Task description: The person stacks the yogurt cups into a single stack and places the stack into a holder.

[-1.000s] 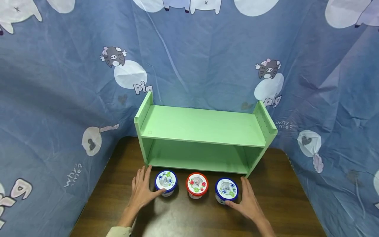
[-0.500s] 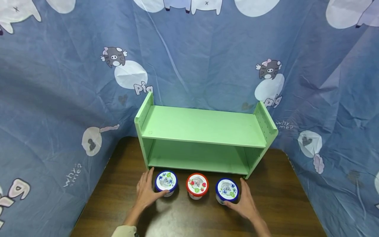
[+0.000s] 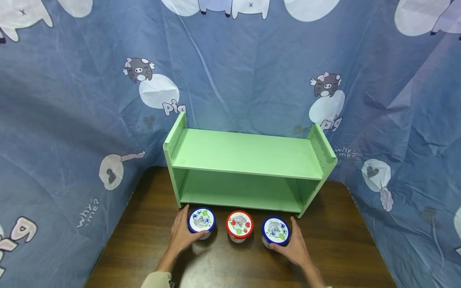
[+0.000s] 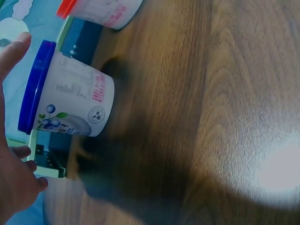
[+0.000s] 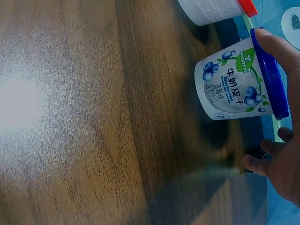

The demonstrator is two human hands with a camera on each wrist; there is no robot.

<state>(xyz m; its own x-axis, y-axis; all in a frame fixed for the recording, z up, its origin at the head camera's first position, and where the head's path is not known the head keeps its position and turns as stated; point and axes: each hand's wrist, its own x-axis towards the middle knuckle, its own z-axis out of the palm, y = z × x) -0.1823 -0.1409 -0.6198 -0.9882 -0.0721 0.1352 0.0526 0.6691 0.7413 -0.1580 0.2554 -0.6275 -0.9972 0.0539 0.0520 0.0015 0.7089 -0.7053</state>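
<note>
Blue-lidded round white plastic tub (image 3: 201,220) and a matching tub (image 3: 275,231) stand upright on the brown wooden table (image 3: 230,272), flanking a red-lidded white plastic tub (image 3: 239,225). I see left hand (image 3: 180,237) and right hand (image 3: 296,245) at their outer sides, each grip spread, though I can't tell whether either thumb touches its tub.

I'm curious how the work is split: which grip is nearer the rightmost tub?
Right. The right grip is close beside the rightmost tub, on its right side; the left grip is farther off, by the leftmost tub, beyond the middle tub.
</note>
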